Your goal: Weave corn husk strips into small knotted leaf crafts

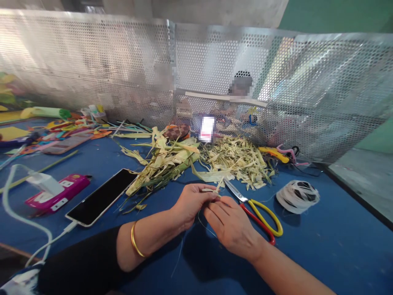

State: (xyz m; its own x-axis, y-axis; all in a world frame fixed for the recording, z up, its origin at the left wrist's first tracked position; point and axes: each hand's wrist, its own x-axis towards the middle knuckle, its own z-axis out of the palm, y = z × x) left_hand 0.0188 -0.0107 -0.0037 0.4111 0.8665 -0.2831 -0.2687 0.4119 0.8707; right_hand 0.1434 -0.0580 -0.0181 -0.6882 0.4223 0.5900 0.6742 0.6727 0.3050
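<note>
My left hand (190, 203) and my right hand (231, 223) meet over the middle of the table, fingers closed together. Between their fingertips is a narrow pale strip of corn husk (218, 186), mostly covered by the fingers. A fine thread (206, 226) hangs in a loop below the hands. Just right of my right hand lie scissors (245, 200) with one yellow and one red handle, blades pointing away from me. Beyond the hands is a heap of dried corn husks (172, 157), and to its right a pile of small husk scraps (238, 162).
A spool of white string (297, 196) sits at right. On the left lie a black-screened phone (102, 197) on a cable and a magenta power strip (58, 192) with a white charger (46, 183). Coloured scraps lie farther left. A perforated metal screen (123, 73) closes off the back.
</note>
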